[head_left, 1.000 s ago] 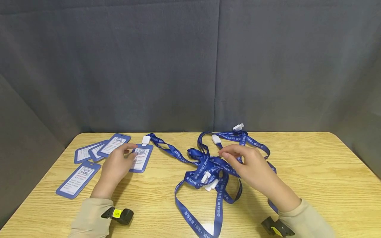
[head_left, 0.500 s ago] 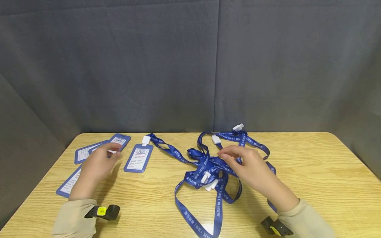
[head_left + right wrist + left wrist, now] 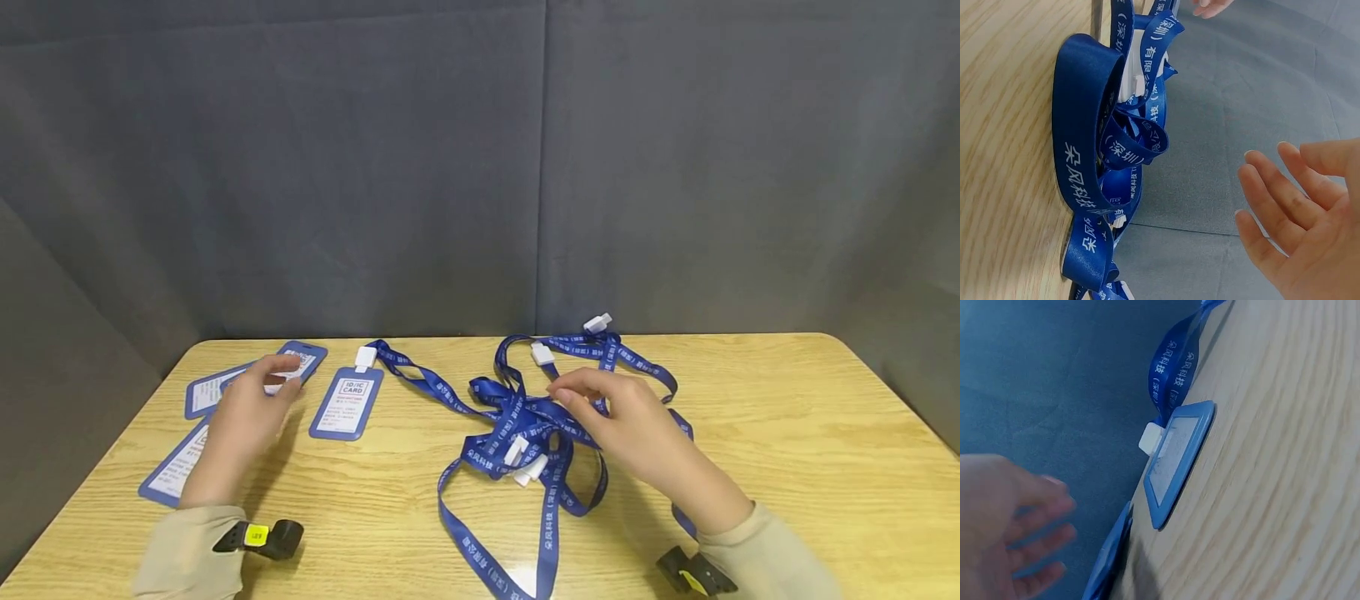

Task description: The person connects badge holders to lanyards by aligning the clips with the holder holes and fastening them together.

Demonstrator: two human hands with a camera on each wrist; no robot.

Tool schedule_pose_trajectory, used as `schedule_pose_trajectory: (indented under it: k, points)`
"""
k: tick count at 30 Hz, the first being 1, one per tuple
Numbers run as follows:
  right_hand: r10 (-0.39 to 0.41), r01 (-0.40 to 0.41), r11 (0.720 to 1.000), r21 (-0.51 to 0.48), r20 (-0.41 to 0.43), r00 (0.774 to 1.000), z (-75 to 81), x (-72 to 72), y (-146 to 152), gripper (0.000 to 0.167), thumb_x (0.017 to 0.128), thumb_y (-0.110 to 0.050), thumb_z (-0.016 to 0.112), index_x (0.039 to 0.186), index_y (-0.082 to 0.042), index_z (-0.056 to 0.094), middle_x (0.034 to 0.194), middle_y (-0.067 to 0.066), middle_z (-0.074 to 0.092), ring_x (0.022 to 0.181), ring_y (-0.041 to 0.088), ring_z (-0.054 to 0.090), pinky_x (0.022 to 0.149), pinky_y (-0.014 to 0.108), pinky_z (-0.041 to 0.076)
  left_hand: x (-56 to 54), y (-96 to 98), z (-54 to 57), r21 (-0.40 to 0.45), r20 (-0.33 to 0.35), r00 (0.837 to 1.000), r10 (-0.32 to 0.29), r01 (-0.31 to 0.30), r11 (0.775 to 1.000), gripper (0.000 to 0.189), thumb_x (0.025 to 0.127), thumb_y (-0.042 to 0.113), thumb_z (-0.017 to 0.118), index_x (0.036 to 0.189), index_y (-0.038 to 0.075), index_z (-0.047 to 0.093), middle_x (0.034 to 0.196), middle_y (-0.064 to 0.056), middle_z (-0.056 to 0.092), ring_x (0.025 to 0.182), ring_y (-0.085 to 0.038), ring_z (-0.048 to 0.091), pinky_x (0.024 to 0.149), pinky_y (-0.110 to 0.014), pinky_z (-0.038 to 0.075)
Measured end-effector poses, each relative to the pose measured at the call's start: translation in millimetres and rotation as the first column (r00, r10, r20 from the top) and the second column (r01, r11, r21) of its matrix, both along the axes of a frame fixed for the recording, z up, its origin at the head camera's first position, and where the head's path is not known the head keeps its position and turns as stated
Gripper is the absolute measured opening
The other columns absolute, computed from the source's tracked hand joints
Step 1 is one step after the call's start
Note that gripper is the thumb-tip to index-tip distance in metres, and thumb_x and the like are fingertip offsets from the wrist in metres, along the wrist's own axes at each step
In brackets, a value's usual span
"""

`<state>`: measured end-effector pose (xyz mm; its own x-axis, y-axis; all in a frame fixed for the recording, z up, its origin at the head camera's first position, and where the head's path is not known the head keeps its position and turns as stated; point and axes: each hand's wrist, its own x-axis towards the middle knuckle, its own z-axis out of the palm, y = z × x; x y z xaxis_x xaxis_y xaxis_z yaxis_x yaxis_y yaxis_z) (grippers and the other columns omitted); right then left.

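My left hand [image 3: 243,417] hovers over several blue card holders at the left, its fingers loosely bent with nothing between them. Partly behind it lie a card holder [image 3: 306,357] near the back and another [image 3: 176,471] at the front. To its right, one card holder [image 3: 347,404] is joined by a white clip [image 3: 365,358] to a blue lanyard [image 3: 427,381]. My right hand [image 3: 630,417] is held above the heap of blue lanyards [image 3: 517,417]; its fingers [image 3: 1279,206] are spread and relaxed, holding nothing, in the right wrist view.
More white clips [image 3: 531,469] show in the lanyard heap, and two others [image 3: 597,323] lie at its back. The wooden table [image 3: 780,450] ends at a grey cloth backdrop [image 3: 675,167]. One lanyard loop runs toward the front edge.
My left hand has moved left, from the clipped card holder to above the loose ones, uncovering the clipped one. My right hand has stayed almost where it was.
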<state>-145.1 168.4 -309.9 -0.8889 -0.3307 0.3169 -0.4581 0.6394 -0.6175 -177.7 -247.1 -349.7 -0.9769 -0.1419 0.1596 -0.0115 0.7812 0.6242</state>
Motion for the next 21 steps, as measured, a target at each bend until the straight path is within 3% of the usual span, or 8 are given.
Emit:
schedule_pose_trajectory:
  k: [4, 10, 16, 21]
  points:
    - [0.006, -0.006, 1.0, 0.003, -0.008, 1.0, 0.0, -0.4, 1, 0.016, 0.1, -0.021, 0.062, 0.108, -0.015, 0.074, 0.111, -0.002, 0.071, 0.096, 0.017, 0.062, 0.08, 0.045, 0.051, -2.9, -3.0, 2.8, 0.057, -0.063, 0.997, 0.05, -0.046, 0.997, 0.036, 0.102, 0.016, 0.055, 0.135, 0.003, 0.055, 0.132, -0.024, 0.057, 0.122, -0.044, 0.05, 0.093, -0.06, 0.038]
    - [-0.001, 0.001, 1.0, 0.012, -0.007, 1.0, -0.1, 0.4, 2, 0.015, 0.1, -0.02, 0.062, 0.108, -0.015, 0.073, 0.112, 0.0, 0.071, 0.099, 0.02, 0.063, 0.084, 0.048, 0.052, -12.1, -9.0, 5.5, 0.03, -0.073, 0.996, 0.048, -0.046, 0.999, 0.036, 0.102, 0.018, 0.054, 0.134, 0.002, 0.056, 0.13, -0.025, 0.058, 0.12, -0.044, 0.052, 0.09, -0.058, 0.039]
    - [0.012, -0.011, 1.0, 0.021, -0.026, 1.0, -2.4, 0.2, 0, 0.015, 0.1, -0.018, 0.062, 0.107, -0.013, 0.074, 0.11, -0.001, 0.071, 0.098, 0.02, 0.063, 0.083, 0.046, 0.051, -25.2, -16.7, 1.4, -0.117, -0.038, 0.999, 0.001, -0.006, 0.993, 0.039, 0.1, 0.017, 0.055, 0.134, -0.001, 0.055, 0.132, -0.029, 0.054, 0.118, -0.048, 0.052, 0.085, -0.06, 0.043]
    - [0.007, -0.006, 0.999, 0.034, -0.036, 0.999, -2.7, 0.5, -3, 0.014, 0.1, -0.017, 0.062, 0.107, -0.015, 0.074, 0.108, -0.003, 0.071, 0.093, 0.016, 0.06, 0.078, 0.043, 0.05, -41.8, -26.9, -0.2, -0.28, 0.068, 0.997, -0.043, 0.06, 0.958, 0.05, 0.1, 0.024, 0.055, 0.135, -0.009, 0.049, 0.134, -0.036, 0.046, 0.121, -0.056, 0.044, 0.091, -0.067, 0.039]
